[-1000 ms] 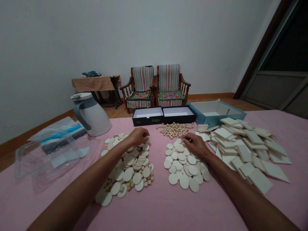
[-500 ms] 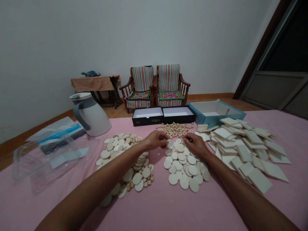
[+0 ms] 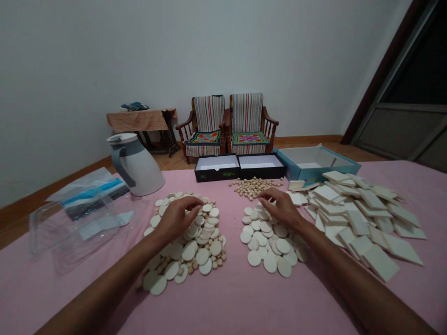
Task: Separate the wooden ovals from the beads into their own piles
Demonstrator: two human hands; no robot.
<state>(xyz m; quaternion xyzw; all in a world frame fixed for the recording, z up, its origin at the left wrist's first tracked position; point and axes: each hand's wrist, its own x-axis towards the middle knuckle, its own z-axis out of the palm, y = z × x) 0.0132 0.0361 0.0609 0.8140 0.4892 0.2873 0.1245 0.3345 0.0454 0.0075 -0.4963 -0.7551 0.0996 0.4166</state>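
Over the left heap of round wooden discs (image 3: 202, 256) mixed with small wooden cubes (image 3: 190, 267), my left hand (image 3: 177, 215) is lowered with thumb and fingers curved and apart. Nothing shows between them. My right hand (image 3: 281, 205) is at the far end of a second heap of pale wooden discs (image 3: 260, 237), just in front of a scatter of small wooden beads (image 3: 253, 187). Its fingertips are brought together; whatever they may hold is too small or hidden to make out.
Square wooden tiles (image 3: 359, 209) are heaped at the right. Behind stand two black box trays (image 3: 216, 174) and a blue box (image 3: 296, 173). A white jug (image 3: 145, 170), clear plastic trays (image 3: 45, 228) and a blue-and-white packet (image 3: 94, 197) occupy the left of the pink cloth (image 3: 240, 302).
My left hand has moved left from the disc heap in the middle to the mixed heap. My right hand has shifted slightly left at the far end of its heap.
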